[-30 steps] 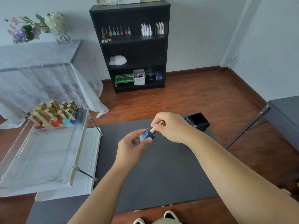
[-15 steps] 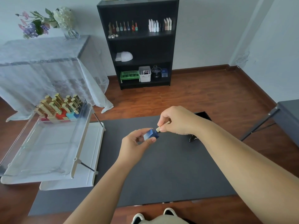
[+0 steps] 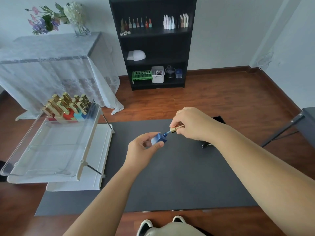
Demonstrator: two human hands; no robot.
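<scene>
Dark grey surface [image 3: 170,176], wood floor beyond it.

Blue bottle [image 3: 158,140]: held clear above mid-surface and tilted, neck toward 2 o'clock. Left grip [image 3: 141,150] grasps its body, thumb on the near face and fingers curled behind.

Gold cap [image 3: 177,129]: pinched in the right grip [image 3: 190,123], fingertips closed round it.

Change: half a second ago the cap sat flush on the neck. Now it stands just off the neck, with the thin brush stem [image 3: 167,132] bridging the gap. The brush tip seems to be still inside the neck.

Judgement: the unscrewing is done and the bottle is open. The draw-out is under way and should run along the neck axis so the bristles do not drag on the rim. With this tilt, spillage is a risk.

Surroundings, taken from the bottle:
- 3 o'clock: small black object [image 3: 204,145] on the surface, partly under the right forearm; I cannot identify it.
- 2 o'clock: black box [image 3: 219,119], mostly hidden behind the right wrist.
- 9 o'clock: clear tray [image 3: 51,150], raised over a white tray [image 3: 100,150].
- 10 o'clock: gold-capped bottles [image 3: 66,106] at the clear tray's far end.
- 12 o'clock: black bookshelf [image 3: 153,43], well apart.

Nothing lies between the two grips.
</scene>
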